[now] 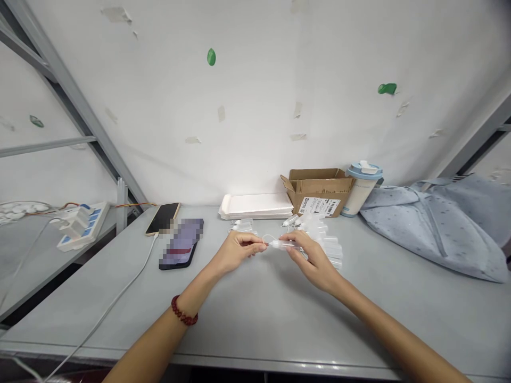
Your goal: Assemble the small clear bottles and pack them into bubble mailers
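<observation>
Between the fingers of my right hand [313, 260] lies a small clear needle-tip squeeze bottle [283, 244], its narrow white tip pointing left. My left hand [239, 249] is closed in a pinch right at that tip; what sits between its fingertips is too small to make out. A thin pale loop curves up over the tip. Just behind and right of my right hand, a pile of similar clear bottles [333, 247] is partly hidden by it. A smaller group of these bottles [243, 224] lies beyond my left hand.
White padded envelopes [257, 205], an open cardboard box [319, 194] and a blue-lidded cup [359, 191] stand along the wall. Two phones, one black [163, 218] and one lit [182, 242], lie left, with a white cable [120, 295]. A grey-blue cloth bag [431, 229] is right.
</observation>
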### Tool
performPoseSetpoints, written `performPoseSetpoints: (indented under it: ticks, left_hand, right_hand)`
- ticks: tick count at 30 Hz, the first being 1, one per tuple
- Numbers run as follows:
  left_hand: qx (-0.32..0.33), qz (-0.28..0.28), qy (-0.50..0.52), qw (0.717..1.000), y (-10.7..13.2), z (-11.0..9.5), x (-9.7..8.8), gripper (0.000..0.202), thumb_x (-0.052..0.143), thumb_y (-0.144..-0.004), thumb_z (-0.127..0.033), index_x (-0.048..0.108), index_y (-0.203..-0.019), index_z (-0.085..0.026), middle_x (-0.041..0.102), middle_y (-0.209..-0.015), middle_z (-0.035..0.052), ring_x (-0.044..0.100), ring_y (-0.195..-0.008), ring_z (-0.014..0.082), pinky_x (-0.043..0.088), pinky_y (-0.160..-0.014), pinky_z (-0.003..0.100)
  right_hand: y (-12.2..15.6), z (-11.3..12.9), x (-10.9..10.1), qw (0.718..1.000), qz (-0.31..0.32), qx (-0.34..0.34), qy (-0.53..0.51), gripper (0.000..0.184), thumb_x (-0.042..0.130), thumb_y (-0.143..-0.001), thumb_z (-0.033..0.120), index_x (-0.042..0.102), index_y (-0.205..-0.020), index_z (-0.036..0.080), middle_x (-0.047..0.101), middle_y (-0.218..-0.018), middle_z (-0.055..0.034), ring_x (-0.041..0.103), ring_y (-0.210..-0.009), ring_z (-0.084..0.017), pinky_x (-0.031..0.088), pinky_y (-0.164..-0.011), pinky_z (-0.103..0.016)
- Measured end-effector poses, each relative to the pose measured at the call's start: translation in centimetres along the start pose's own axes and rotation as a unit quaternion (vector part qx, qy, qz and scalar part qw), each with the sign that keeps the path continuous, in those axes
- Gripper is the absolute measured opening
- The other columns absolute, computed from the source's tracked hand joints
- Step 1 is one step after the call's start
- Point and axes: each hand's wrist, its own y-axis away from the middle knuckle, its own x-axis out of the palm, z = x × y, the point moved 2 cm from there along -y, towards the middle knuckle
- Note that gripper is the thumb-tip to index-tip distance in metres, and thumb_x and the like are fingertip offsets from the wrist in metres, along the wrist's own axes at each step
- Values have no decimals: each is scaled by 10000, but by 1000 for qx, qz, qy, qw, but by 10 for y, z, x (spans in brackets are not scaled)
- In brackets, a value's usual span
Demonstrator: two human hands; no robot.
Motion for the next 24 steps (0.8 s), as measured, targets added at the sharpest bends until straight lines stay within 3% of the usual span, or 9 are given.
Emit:
performPoseSetpoints:
  ticks: [12,24]
  left_hand:
    - [-10,58,39,997,2,-2,0,283,596,-797,-384,715,-825,-128,662,-818,65,478,-580,84,435,-598,239]
    - [-19,63,58,996,2,0,0,278,591,-811,-372,710,-837,-122,643,-785,54,483,-582,78,421,-600,235]
  right_hand:
    - [1,3,-1,1000,-11,-16,-8,197,383,-906,265,549,-1002,219,583,-901,-52,531,-833,-192,444,-732,-349]
    - [1,2,0,1000,-17,1,-6,209,366,-914,267,537,-1020,209,580,-917,-56,544,-827,-182,460,-715,-331]
